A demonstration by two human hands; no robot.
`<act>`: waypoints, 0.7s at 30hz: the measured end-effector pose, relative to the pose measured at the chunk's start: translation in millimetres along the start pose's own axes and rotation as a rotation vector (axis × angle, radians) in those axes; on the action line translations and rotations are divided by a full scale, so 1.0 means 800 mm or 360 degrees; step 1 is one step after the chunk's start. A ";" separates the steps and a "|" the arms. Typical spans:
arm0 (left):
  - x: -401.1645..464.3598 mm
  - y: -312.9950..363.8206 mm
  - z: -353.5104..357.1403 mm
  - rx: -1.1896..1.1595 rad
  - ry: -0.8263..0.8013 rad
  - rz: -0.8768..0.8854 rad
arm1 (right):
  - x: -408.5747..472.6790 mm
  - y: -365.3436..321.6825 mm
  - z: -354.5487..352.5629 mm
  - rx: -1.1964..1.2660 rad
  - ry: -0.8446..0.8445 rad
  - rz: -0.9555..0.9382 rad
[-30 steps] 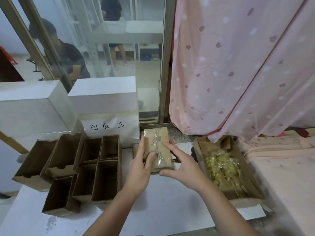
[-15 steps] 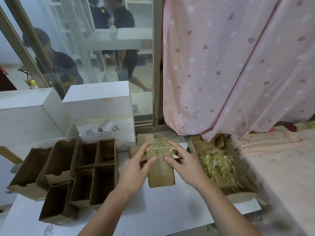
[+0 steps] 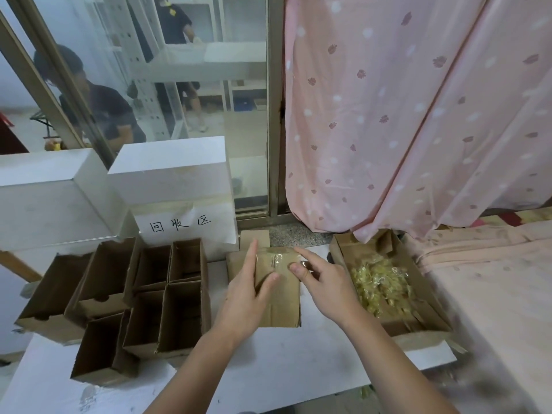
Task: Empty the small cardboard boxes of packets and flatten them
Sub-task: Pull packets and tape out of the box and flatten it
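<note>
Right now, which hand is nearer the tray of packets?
Right. The right hand sits just left of the tray, fingers on the taped box. The left hand grips the box's far side, farther away.

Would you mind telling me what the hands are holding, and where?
Left hand grips the taped cardboard box by its left side; right hand only touches its taped top.
</note>
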State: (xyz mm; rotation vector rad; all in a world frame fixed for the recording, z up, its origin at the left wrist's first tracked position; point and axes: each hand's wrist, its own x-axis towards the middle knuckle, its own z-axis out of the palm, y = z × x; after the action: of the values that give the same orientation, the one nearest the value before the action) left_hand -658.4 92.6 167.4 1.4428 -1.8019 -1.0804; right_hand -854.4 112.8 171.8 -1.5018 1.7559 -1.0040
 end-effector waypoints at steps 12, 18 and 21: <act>0.002 0.028 0.002 0.0410 0.0186 0.0022 | 0.010 -0.012 0.010 0.0012 -0.0057 -0.0242; 0.004 0.028 0.008 0.0342 0.0218 -0.0013 | 0.017 -0.023 0.011 0.0068 0.0032 -0.0254; 0.012 0.024 0.007 0.0337 0.0244 -0.0048 | 0.019 -0.026 0.012 0.0065 0.0015 -0.0343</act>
State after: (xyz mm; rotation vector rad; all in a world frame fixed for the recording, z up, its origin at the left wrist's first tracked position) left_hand -675.3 86.3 180.9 1.6336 -1.8318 -0.7878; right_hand -838.0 95.0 184.4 -1.6891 1.5943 -1.1477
